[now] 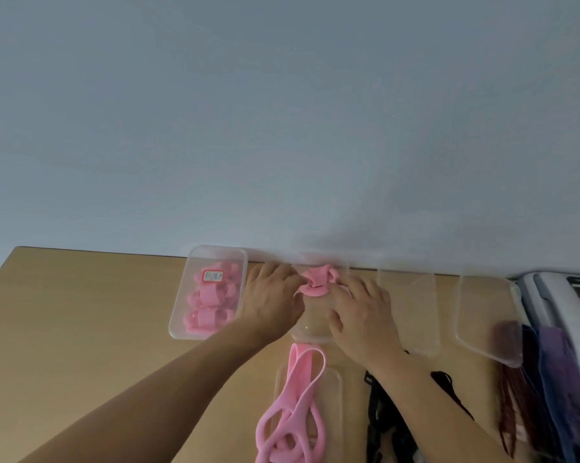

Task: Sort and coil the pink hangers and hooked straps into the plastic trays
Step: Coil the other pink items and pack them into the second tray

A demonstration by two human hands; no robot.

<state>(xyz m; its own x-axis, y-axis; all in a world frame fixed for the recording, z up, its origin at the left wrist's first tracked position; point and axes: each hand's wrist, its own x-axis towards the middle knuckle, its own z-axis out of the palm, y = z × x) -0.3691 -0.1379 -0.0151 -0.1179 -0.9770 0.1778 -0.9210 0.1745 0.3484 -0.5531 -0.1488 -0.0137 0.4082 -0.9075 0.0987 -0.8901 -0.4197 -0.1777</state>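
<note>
Pink coiled strap (318, 282) sits between both hands above the far end of a clear plastic middle tray (310, 332), close to the pale wall (282, 128). The left hand (272, 299) pinches the coil's left side, its grip closed on the band. The right hand (362, 312) meets the coil's right side with its fingertips, its thumb held apart. I cannot tell whether that grip closes round the strap.

Just left stands a clear labelled tray (178, 329) holding several pink rolled straps (208, 315) under a small white label (213, 276). Nearer the person, a loose pink looped strap (295, 409) lies across a clear near tray (333, 396), its loops spilling over the near end.

To the right, two clear bare trays (412, 312) rest on the tan wooden surface (98, 312). Black hooked straps (382, 426) lie under the right forearm. Dark red, purple and blue straps (556, 379) lie heaped beside a white desk telephone (562, 302) at the far right edge.
</note>
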